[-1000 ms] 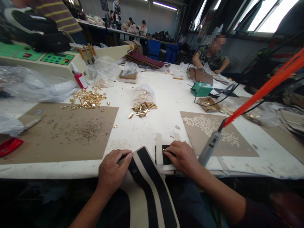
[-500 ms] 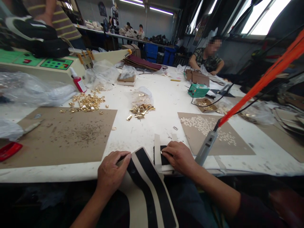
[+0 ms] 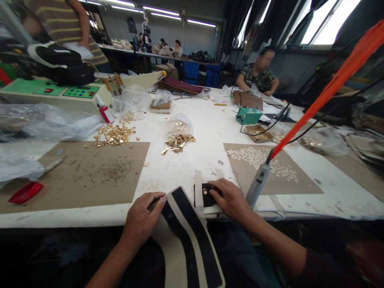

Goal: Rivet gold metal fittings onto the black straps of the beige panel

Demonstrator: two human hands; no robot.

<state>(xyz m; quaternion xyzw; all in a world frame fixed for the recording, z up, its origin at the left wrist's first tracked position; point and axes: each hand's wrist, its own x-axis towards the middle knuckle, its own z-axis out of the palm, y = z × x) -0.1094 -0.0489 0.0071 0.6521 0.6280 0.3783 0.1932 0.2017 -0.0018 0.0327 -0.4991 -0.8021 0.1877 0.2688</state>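
Note:
My left hand [image 3: 144, 215] pinches the upper left edge of a flat beige panel with black stripes [image 3: 200, 244], which slants down from the table edge toward my lap. A small dark round mark shows on one of its stripes. My right hand [image 3: 232, 199] rests over a small black pad [image 3: 208, 201] at the table's front edge, fingers bent and apart, nothing visible between them. On that pad, just left of the fingertips, sits a small gold metal fitting [image 3: 205, 191]. A strip of pale tape [image 3: 198, 192] runs along the pad's left side.
Gold fittings lie heaped [image 3: 117, 134] at left, and gold plates [image 3: 179, 143] spill from a bag. White rings cover a brown board [image 3: 306, 184]. A grey tool [image 3: 258, 185] hangs on an orange cord [image 3: 324, 92] beside my right hand. A co-worker [image 3: 258, 74] sits across the table.
My right fingers have drawn back a little to the right and parted from the gold fitting, which now shows on the black pad. My left hand keeps its hold on the panel.

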